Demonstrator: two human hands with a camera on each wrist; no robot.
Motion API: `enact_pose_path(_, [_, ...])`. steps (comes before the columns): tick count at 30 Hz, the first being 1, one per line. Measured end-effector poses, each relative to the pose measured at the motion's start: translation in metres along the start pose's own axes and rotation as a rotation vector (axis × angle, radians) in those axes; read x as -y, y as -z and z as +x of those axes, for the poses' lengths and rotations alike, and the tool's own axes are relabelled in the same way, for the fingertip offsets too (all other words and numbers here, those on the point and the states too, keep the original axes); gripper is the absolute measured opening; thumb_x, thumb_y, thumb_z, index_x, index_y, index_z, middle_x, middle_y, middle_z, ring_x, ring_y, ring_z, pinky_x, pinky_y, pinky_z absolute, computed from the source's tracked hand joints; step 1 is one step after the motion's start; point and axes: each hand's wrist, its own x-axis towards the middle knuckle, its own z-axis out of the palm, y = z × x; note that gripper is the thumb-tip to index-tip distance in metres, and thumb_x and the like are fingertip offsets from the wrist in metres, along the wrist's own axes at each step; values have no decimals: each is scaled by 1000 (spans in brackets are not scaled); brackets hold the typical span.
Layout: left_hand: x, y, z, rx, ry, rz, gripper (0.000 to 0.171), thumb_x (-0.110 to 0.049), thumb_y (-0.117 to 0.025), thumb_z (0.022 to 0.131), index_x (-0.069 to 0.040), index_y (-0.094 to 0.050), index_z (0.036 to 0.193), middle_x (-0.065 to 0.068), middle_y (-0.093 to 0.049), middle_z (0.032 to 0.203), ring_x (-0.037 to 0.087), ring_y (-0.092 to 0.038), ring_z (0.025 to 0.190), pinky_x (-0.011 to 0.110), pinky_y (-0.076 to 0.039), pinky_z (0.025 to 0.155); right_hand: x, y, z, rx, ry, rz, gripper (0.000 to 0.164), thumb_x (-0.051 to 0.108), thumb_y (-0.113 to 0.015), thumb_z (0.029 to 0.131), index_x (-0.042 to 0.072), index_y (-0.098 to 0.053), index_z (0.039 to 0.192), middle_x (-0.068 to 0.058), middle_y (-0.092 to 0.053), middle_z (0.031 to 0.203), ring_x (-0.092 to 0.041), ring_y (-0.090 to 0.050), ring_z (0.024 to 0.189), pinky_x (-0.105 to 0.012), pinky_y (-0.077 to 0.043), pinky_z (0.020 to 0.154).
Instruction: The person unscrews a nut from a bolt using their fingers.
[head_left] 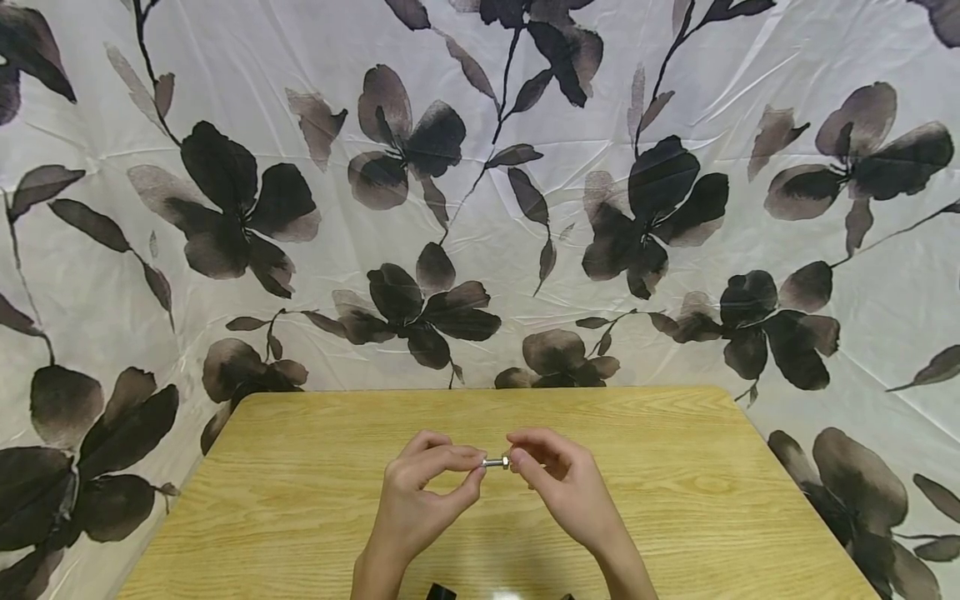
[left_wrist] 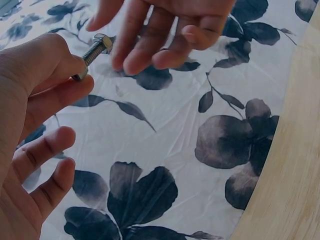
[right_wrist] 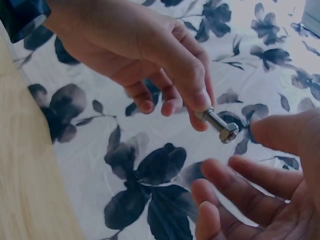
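My left hand (head_left: 427,492) pinches a small silver hex bolt (head_left: 495,462) between thumb and forefinger above the table. Its threaded shank (left_wrist: 94,53) points away from the fingers, with the hex head at the free end. A wider metal piece, like a nut (left_wrist: 81,76), shows right at the left fingertips, partly hidden by them. Close beside the bolt head is my right hand (head_left: 562,483), thumb and fingers spread apart. In the right wrist view, the bolt head (right_wrist: 229,133) sits in front of the gap between the right thumb and fingers, apart from both.
A light wooden table (head_left: 675,508) lies below both hands. White cloth with dark flowers (head_left: 540,250) hangs behind it and at the sides. At the bottom edge of the head view a small black object (head_left: 441,592) shows partly. A dark device (right_wrist: 22,20) is on the left wrist.
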Motion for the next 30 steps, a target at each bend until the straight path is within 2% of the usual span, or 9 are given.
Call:
enact_pose_path(3, [0,-1,0,-5,-9,-4,29,6,-83,72,-13,-82,94,5,-80,89,16,-64,81,18,-54,73,1,0,1,16,-62,-31,20,25,-66,102,8,-76,108,-12,-76,95,-14,-70,86,-28,-58,74])
enact_pose_path(6, [0,-1,0,-8,-10,-9,29,6,-84,72,-13,-82,94,5,-80,89,16,-64,81,17,-54,73,0,1,1,45,-62,-43,22,26,-66,102,8,-77,104,-11,-77,93,-14,-71,85,-30,-59,74])
enact_pose_path(14, [-1,0,0,9,8,2,28,5,-84,73,-13,-82,94,4,-80,90,15,-63,82,17,-54,74,-3,0,-1,73,61,27,15,11,-70,98,6,-73,112,-15,-75,101,-12,-71,89,-30,-61,77])
enact_pose_path(20, [-1,1,0,3,7,1,29,6,-83,73,-14,-82,93,4,-80,89,15,-64,82,17,-54,74,-5,-1,-2,71,135,28,16,7,-70,97,4,-72,113,-18,-72,111,-17,-70,97,-31,-61,79])
enact_pose_path(23, [-1,1,1,2,10,-2,29,6,-83,73,-14,-82,93,4,-80,89,15,-64,82,17,-54,75,-5,-1,-2,75,164,58,20,3,-68,97,5,-70,117,-16,-69,120,-16,-69,101,-31,-61,81])
enact_pose_path(26, [-2,2,1,-1,8,-7,29,6,-83,73,-14,-82,93,4,-80,89,15,-65,82,18,-55,74,-3,-1,-2,59,145,63,22,5,-66,99,6,-69,121,-14,-67,124,-13,-69,101,-31,-61,81])
enact_pose_path(30, [-2,2,1,-5,4,-11,29,6,-83,73,-14,-82,94,5,-80,89,16,-65,82,18,-55,74,0,0,-1,11,28,21,21,15,-65,102,7,-72,119,-17,-72,117,-11,-70,94,-30,-61,78])
